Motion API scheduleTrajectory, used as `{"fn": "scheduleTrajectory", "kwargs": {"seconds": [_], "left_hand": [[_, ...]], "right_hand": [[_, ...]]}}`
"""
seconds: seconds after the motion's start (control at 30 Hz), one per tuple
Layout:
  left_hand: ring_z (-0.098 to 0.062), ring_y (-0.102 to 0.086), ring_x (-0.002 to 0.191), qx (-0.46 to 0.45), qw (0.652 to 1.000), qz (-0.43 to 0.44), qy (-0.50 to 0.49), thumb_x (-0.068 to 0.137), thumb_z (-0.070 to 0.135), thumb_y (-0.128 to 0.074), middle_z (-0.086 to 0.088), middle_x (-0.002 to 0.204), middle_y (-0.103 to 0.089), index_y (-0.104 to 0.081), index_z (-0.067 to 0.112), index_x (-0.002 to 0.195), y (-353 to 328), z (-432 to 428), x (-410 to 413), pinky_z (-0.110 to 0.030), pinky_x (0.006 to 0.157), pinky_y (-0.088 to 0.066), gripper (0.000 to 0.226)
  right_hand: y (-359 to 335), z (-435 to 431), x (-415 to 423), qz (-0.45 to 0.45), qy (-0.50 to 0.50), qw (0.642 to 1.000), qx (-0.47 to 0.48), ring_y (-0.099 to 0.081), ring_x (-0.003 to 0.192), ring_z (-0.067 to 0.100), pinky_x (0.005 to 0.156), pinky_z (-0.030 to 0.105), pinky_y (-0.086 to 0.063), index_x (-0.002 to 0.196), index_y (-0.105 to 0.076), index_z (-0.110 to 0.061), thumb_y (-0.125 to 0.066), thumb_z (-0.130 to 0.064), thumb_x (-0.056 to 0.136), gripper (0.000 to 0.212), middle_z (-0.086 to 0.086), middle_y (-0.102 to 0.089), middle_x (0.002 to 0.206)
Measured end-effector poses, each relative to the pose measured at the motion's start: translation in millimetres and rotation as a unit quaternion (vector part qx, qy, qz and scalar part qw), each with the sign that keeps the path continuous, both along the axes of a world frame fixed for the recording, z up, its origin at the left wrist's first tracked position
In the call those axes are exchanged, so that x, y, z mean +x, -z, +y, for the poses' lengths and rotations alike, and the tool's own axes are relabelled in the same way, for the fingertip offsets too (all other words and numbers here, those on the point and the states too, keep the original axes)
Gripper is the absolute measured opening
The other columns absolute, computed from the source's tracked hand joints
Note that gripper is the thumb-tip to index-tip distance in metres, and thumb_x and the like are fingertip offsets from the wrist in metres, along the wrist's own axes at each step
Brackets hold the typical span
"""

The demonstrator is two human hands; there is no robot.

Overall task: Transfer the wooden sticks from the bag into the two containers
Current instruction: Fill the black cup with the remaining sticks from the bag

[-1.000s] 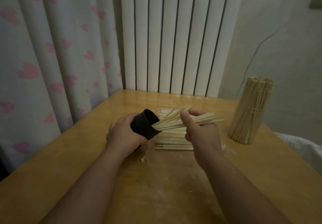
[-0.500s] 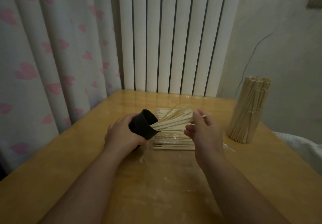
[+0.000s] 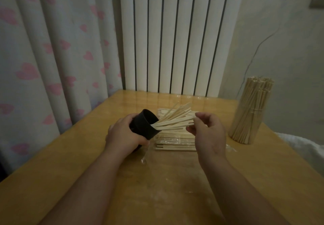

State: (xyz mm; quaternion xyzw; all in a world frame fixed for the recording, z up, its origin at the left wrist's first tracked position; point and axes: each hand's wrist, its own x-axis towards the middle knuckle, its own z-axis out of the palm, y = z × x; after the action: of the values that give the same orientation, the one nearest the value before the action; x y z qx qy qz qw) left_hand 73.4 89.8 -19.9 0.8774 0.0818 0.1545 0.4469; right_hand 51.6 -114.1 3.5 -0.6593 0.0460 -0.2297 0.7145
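I see the left hand (image 3: 126,135) wrapped tight around a dark cup (image 3: 144,124), with the fingers curled on its side. The dark cup is tipped over, so its open mouth faces right. A bunch of wooden sticks (image 3: 173,121) pokes out of the mouth and fans out a little. The right hand (image 3: 208,133) is at the far ends of those wooden sticks. Its thumb is above the ends and its fingers (image 3: 190,129) are loosely bent below them. I cannot tell if it pinches the wooden sticks or only touches them. Under both hands a clear bag (image 3: 145,155) lies flat on the table (image 3: 70,181), and a pile of sticks (image 3: 175,141) lies in it side by side. Far to the right, well apart from the hands, a tall bunch of sticks (image 3: 250,112) stands upright and packed tight. Behind the table there is a curtain (image 3: 43,49) with pink hearts and a white radiator (image 3: 175,40).
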Motion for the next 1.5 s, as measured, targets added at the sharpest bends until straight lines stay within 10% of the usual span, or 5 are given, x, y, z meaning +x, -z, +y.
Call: {"fn": "scheduleTrajectory", "kwargs": {"seconds": [0.47, 0.87, 1.13, 1.5], "left_hand": [[-0.024, -0.047, 0.124, -0.007, 1.0, -0.003, -0.026, 0.052, 0.027, -0.093, 0.014, 0.12, -0.053, -0.051, 0.042, 0.136, 0.4, 2.7, 2.0, -0.054, 0.1, -0.047, 0.095], [-0.025, -0.048, 0.124, -0.016, 0.999, -0.002, -0.036, 0.055, 0.026, -0.093, 0.009, 0.126, -0.055, -0.05, 0.041, 0.138, 2.1, 2.9, 3.9, -0.054, 0.1, -0.047, 0.095], [-0.025, -0.048, 0.123, -0.017, 0.999, 0.004, -0.032, 0.052, 0.026, -0.093, 0.014, 0.116, -0.051, -0.051, 0.043, 0.135, 2.0, 2.4, 4.5, -0.055, 0.1, -0.047, 0.094], [-0.025, -0.049, 0.121, -0.027, 0.999, 0.006, -0.026, 0.051, 0.025, -0.093, 0.015, 0.113, -0.05, -0.051, 0.044, 0.134, 2.0, 2.9, 4.0, -0.054, 0.1, -0.047, 0.095]], "right_hand": [[-4.8, -11.2, -10.6, -0.029, -0.046, 0.959, -0.278, -0.054, 0.049, 0.002, 0.044, 0.019, -0.04, 0.086, -0.055, -0.027, -0.046, -0.026, 0.1, 0.016, -0.004, -0.068, 0.066], [-7.5, -4.9, -16.7, 0.056, -0.115, 0.846, -0.517, -0.059, 0.072, 0.011, 0.068, 0.038, -0.055, 0.079, -0.064, -0.027, -0.049, -0.025, 0.089, 0.017, -0.008, -0.064, 0.077], [13.7, -0.1, -1.7, 0.101, -0.212, 0.748, -0.621, -0.037, 0.142, 0.018, 0.115, 0.032, -0.031, 0.147, -0.046, -0.023, -0.049, -0.013, 0.097, 0.052, -0.004, -0.036, 0.157], [41.0, -6.4, 24.5, 0.13, -0.108, 0.736, -0.655, -0.045, 0.124, 0.025, 0.104, 0.042, -0.035, 0.127, -0.059, -0.032, -0.043, -0.025, 0.102, 0.031, -0.004, -0.052, 0.127]]}}
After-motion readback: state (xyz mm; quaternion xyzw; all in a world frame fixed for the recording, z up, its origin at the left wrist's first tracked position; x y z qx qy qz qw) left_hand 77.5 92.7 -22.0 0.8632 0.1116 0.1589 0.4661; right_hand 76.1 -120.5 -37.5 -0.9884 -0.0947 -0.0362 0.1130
